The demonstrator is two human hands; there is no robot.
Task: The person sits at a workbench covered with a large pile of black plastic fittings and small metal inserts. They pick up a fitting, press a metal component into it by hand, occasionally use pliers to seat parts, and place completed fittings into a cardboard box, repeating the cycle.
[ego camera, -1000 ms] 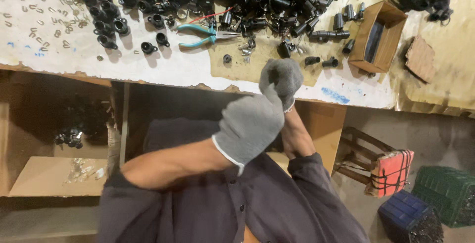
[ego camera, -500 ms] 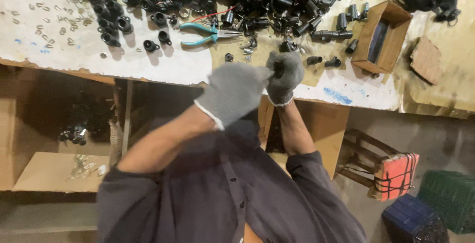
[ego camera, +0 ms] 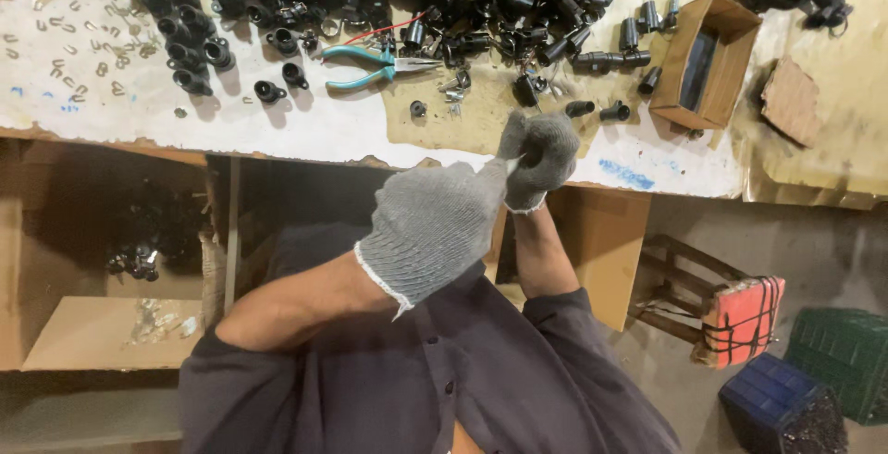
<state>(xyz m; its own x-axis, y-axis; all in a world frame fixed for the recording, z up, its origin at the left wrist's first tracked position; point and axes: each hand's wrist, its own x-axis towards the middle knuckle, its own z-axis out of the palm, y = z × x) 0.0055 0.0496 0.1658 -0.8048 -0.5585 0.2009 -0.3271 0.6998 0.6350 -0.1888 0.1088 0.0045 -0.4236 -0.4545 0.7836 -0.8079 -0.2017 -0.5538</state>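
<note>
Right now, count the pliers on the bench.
1. The teal-handled pliers lie on the bench beside the black fittings; others may be hidden under that pile.

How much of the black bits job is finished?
Hard to say. Some black parts stand in neat rows on the white sheet, so those look sorted or done. Both gloved hands, left hand and right hand, meet over something small and pale. A big jumbled pile of black parts looks left, and the teal pliers lie unused.
</note>
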